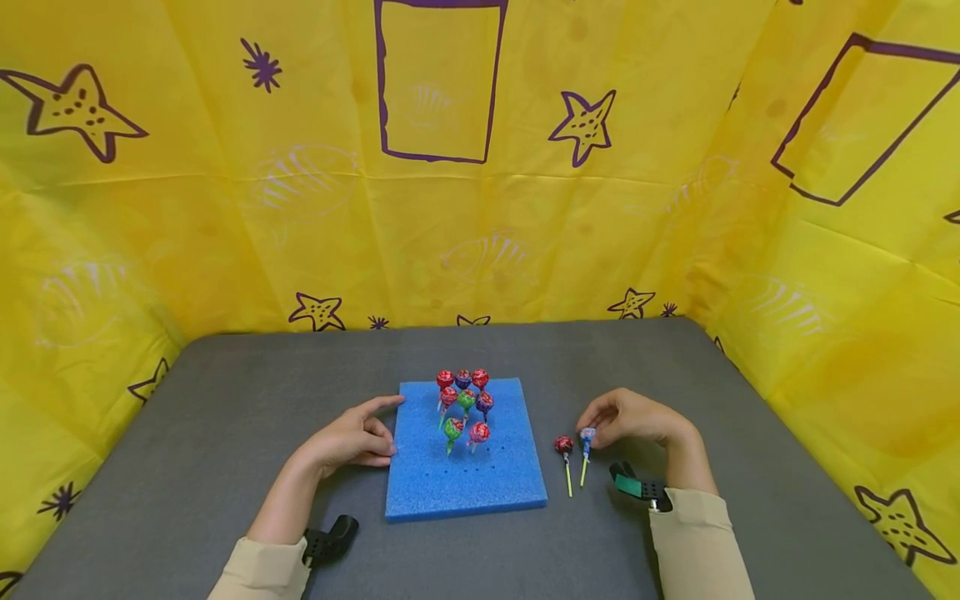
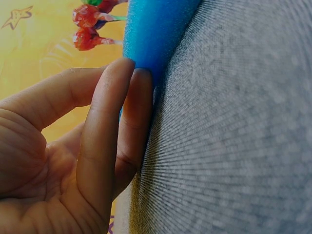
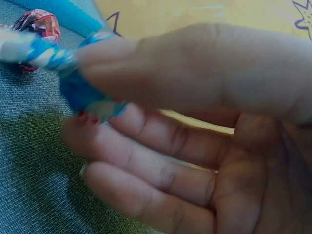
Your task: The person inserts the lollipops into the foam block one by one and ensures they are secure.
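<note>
A blue foam board lies flat on the table, with several wrapped lollipops standing upright in its holes. My left hand rests at the board's left side, index finger stretched to the upper left edge and other fingertips against the side. The left wrist view shows those fingertips right at the foam's edge. To the right of the board, my right hand pinches the head of a blue-wrapped lollipop between thumb and fingers. Its yellow stick points toward me. Beside it lies a dark red lollipop.
The board shows rows of small empty holes toward its front. A dark grey table carries everything, with a yellow patterned cloth hanging behind it and at both sides. Black camera mounts sit on both wrists.
</note>
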Available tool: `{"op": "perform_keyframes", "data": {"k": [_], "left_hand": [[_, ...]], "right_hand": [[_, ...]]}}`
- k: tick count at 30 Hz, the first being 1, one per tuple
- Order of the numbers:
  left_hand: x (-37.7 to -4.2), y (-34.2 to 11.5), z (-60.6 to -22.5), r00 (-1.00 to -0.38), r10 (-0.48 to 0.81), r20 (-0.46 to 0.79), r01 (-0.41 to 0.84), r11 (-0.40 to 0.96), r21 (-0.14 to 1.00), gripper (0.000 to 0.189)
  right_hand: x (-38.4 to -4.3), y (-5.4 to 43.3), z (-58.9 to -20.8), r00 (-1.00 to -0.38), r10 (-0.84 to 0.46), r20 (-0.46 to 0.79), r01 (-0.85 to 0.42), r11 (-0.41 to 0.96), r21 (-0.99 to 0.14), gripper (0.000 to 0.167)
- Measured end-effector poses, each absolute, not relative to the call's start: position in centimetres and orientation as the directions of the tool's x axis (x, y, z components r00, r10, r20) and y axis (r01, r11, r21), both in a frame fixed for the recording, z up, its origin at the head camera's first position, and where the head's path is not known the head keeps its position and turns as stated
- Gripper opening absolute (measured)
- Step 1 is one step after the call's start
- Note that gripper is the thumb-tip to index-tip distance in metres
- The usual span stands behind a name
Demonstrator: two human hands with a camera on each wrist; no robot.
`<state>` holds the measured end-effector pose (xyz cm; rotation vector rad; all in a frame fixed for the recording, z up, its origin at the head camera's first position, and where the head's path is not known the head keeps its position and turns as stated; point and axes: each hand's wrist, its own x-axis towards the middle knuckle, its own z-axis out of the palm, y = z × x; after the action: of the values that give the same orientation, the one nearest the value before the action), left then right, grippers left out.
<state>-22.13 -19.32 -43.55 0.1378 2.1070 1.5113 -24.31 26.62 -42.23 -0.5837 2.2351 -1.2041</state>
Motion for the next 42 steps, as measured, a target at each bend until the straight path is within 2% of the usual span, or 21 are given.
{"op": "perform_keyframes", "data": {"k": [16,42], "left_hand": [[-22.2,-19.2,-43.5,-0.851,0.377,-0.365,-0.225,0.366,0.903,0.074],[-22.2,-19.3,-43.5,-0.849,0.384,-0.363,-0.224,0.362,0.905,0.075]], "right_hand": [[-24.5,26.2,-42.1,-0.82,-0.554,-0.144,-0.15,0.451,-0.88,0.033],[-24.4,25.1,-41.4,-0.814,-0.581,-0.015,-0.225,0.339,-0.913,0.037]]}}
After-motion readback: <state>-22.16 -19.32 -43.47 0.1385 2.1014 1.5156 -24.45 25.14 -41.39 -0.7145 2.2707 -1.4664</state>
